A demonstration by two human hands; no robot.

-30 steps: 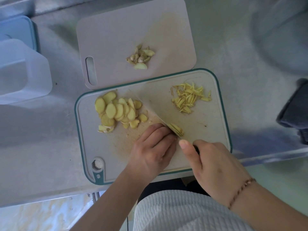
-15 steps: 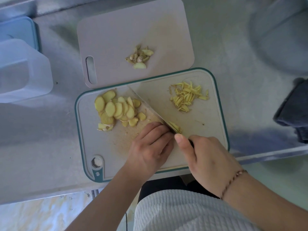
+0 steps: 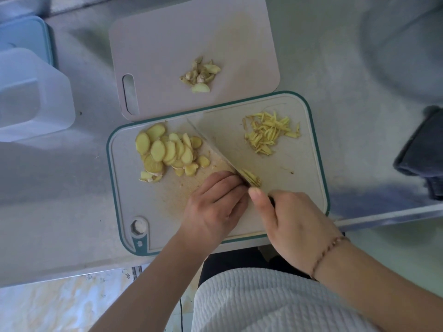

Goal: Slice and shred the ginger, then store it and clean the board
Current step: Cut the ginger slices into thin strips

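Shredding in progress on the green-rimmed cutting board [image 3: 318,149]. Small stack of ginger slices [image 3: 250,177] under the cut, lying near board centre at about 5 o'clock, partly shredded on the blade's right face. Pinned from the 8 o'clock side by the left hand [image 3: 215,207], fingers curled down over the stack, knuckles toward the blade; the fingertips themselves hidden. Knife [image 3: 211,144] laid diagonally, tip toward 11 o'clock, heel at the stack. Handle gripped by the right hand [image 3: 294,221], fingers wrapped, thumb extended along the spine side.

Recommended for this step: keep the left fingertips tucked behind the knuckles, blade face riding against them. Retreat the left hand in small even steps for uniform thin shreds. Keep the tip low on the board, rock through the heel, no lifting above knuckle height. Likely hazard: short stack sliding or toppling as it narrows.

Finished shreds [image 3: 268,135] heaped at 2 o'clock, well apart from the cut. Uncut slices [image 3: 165,149] piled at 10 o'clock, still to process. Trimmings [image 3: 200,74] on the pink board [image 3: 167,44] at 12 o'clock, just beyond. Translucent container [image 3: 31,97] on the desk [image 3: 335,68] at 9 o'clock, a likely store for the shreds.
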